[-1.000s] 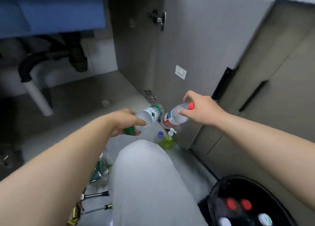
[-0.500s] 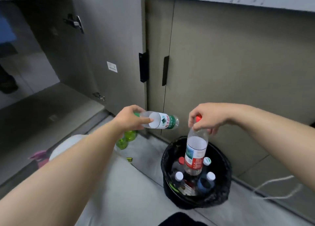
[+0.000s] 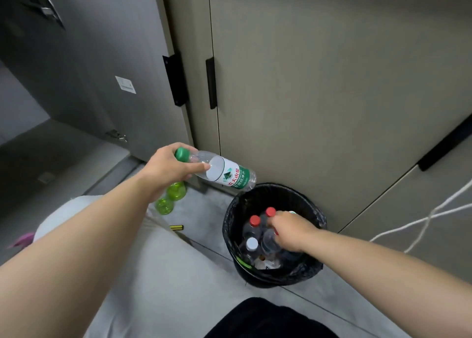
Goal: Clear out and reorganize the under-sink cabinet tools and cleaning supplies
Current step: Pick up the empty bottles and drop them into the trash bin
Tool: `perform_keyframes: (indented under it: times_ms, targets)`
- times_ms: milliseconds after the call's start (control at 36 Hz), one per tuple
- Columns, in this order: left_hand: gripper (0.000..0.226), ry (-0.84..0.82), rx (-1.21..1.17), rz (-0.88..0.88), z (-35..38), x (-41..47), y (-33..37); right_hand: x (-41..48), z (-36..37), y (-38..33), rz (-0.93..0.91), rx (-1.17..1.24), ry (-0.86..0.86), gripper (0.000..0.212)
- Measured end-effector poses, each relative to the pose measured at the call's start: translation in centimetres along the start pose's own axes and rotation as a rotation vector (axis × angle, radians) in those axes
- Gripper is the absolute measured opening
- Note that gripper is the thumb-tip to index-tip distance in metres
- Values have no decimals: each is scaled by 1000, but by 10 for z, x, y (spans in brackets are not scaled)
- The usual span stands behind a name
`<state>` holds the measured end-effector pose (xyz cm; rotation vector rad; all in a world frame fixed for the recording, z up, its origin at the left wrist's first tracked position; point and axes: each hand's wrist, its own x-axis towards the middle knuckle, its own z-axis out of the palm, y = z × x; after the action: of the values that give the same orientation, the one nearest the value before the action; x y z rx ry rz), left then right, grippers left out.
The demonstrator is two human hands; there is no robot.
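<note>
My left hand [image 3: 171, 170] grips the neck end of a clear water bottle [image 3: 227, 173] with a green cap and a green-and-white label. It holds the bottle nearly level, just above the left rim of the black-lined trash bin [image 3: 301, 197]. My right hand [image 3: 291, 229] is down inside the bin, fingers curled round the neck of a red-capped bottle [image 3: 270, 212]. Several other bottles with red [image 3: 254, 220] and white [image 3: 251, 243] caps stand in the bin.
Two green bottles [image 3: 171, 197] lie on the floor by the open cabinet door [image 3: 102, 69]. A small yellow-and-black item [image 3: 176, 227] lies near my knee [image 3: 127, 261]. A white cord [image 3: 421, 220] hangs at the right. Closed cabinet doors rise behind the bin.
My right hand has lowered the red-capped bottle from above the bin down into it. My left hand with the green-capped bottle stays beside the bin's left rim. The view has swung right.
</note>
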<state>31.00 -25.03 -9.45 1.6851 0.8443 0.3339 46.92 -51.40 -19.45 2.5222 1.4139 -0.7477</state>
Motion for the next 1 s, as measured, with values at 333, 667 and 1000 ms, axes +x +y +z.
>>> perform_keyframes:
  times_ms: [333,667,1000]
  targets:
    - [44,-139,-35,100,8,-12,6,19,35,8,90,84,-22,56]
    - [41,-238,55,148,17,-18,10,4,-72,-5,-120,171,420,22]
    - [45,-351,74,178,26,-26,10,-15,-159,-67,-459,402,485,29]
